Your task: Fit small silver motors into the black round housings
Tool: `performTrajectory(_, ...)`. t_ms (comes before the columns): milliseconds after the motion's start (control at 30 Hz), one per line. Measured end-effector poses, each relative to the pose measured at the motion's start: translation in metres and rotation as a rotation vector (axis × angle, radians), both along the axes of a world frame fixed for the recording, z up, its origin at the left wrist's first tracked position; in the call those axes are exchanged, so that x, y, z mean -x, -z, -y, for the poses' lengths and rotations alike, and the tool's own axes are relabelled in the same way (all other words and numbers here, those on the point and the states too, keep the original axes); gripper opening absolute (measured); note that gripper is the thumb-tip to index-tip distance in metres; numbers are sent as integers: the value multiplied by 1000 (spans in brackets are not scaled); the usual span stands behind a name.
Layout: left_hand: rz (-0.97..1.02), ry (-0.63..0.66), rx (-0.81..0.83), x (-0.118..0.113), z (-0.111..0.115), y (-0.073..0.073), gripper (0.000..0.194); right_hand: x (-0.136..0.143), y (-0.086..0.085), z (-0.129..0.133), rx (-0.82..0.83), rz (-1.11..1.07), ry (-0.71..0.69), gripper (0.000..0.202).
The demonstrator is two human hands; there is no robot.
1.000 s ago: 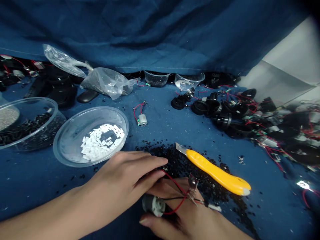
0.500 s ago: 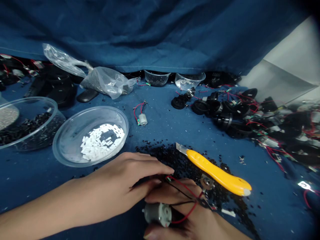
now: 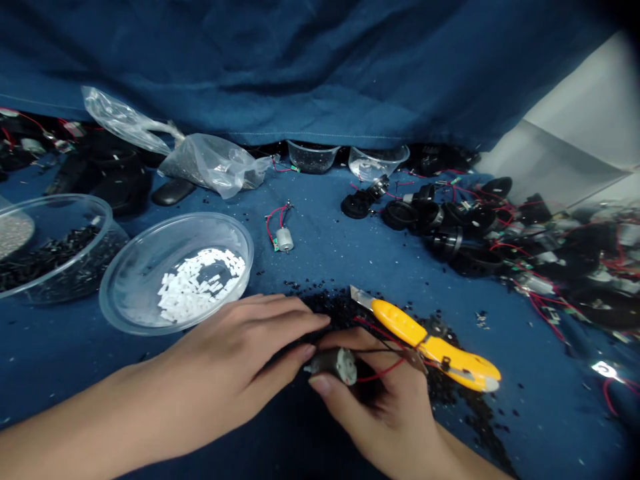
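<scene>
Left of the knife, the right hand grips a motor, partly hidden; the left hand's grip can't be told.

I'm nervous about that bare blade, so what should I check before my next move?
1. Motor held in the right hand: ok.
2. Knife blade retracted: not ok, it is out.
3. Left hand apart from the blade: ok.
4. Wires off the yellow handle: cannot tell; they overlap it in view.
5. Bowl of white pieces upright: ok.
</scene>
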State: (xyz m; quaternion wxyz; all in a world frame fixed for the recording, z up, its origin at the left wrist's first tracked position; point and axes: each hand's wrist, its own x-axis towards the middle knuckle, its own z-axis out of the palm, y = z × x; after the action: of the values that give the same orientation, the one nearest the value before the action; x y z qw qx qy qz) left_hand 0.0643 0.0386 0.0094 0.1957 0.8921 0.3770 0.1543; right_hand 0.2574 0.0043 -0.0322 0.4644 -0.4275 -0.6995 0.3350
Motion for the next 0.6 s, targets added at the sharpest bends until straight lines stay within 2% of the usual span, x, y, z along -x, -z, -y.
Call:
performTrajectory(133,-75,73,-194,-3,10,-2,31,1,4,-2,90,70,17,5)
performTrajectory(200,-108,75,-296,-4,16,-2,37,1,4,-3,115,124,24,8)
performTrajectory(333,-241,83,-390,-4,26,1,41,2,5,-3,140,207,26,19)
performTrajectory(467,-195,44,-486,-5,33,3,34,3,6,1,74,255,-3,21)
performTrajectory(600,-203,-17,-512,-9,41,1,40,4,7,5,-15,285,-32,24)
